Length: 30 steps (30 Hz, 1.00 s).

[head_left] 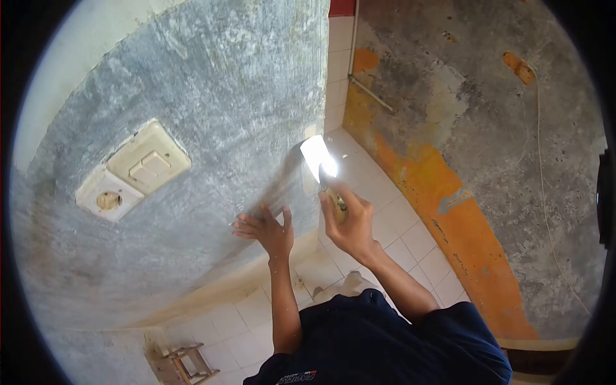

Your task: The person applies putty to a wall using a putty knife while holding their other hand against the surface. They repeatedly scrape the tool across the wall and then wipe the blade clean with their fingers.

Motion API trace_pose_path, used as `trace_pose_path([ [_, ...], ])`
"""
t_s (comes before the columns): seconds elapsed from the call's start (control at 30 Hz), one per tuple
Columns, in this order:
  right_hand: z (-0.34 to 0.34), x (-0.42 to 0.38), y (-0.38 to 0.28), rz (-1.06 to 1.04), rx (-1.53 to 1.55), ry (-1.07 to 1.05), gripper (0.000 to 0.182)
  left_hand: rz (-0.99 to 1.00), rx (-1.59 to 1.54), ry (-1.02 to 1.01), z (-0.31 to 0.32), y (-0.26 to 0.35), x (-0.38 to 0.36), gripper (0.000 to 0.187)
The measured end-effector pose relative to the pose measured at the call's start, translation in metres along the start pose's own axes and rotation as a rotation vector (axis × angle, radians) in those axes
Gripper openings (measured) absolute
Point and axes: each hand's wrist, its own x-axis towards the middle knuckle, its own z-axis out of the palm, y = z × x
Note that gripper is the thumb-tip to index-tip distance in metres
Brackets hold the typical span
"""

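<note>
My right hand [350, 221] grips the handle of a putty knife [316, 156], whose broad blade glares white with reflected light. The blade lies at the vertical edge of the grey wall [244, 83], just below a small pale patch [310, 131]. To the left and a little lower, my left hand [273, 232] has its fingers spread toward the same wall, holding nothing. A long shadow of the arm and tool falls across the wall behind it.
On the wall at left are a light switch [149, 160] and a power socket [110, 200]. A wooden stool [190, 364] stands on the tiled floor [378, 192] at lower left. Opposite, a patchy grey and orange wall [478, 221] carries a thin hanging cable [540, 147].
</note>
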Motion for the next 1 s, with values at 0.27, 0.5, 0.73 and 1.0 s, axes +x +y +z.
trace_pose_path([
  [0.27,0.005,-0.011,0.031,-0.079,0.061,-0.034,0.049,-0.035,0.050,-0.043,0.002,0.004,-0.001,0.073],
  [0.5,-0.005,-0.010,0.056,-0.126,0.137,-0.063,0.052,-0.093,-0.055,-0.092,-0.010,0.019,-0.011,0.090],
  [0.73,-0.057,-0.129,0.170,0.184,0.104,-0.422,0.048,-0.354,-0.485,-0.335,-0.079,0.075,-0.088,0.063],
  [1.0,-0.102,-0.139,0.190,0.412,0.297,-0.656,0.068,-0.823,-1.008,-0.743,-0.105,0.160,-0.137,0.038],
])
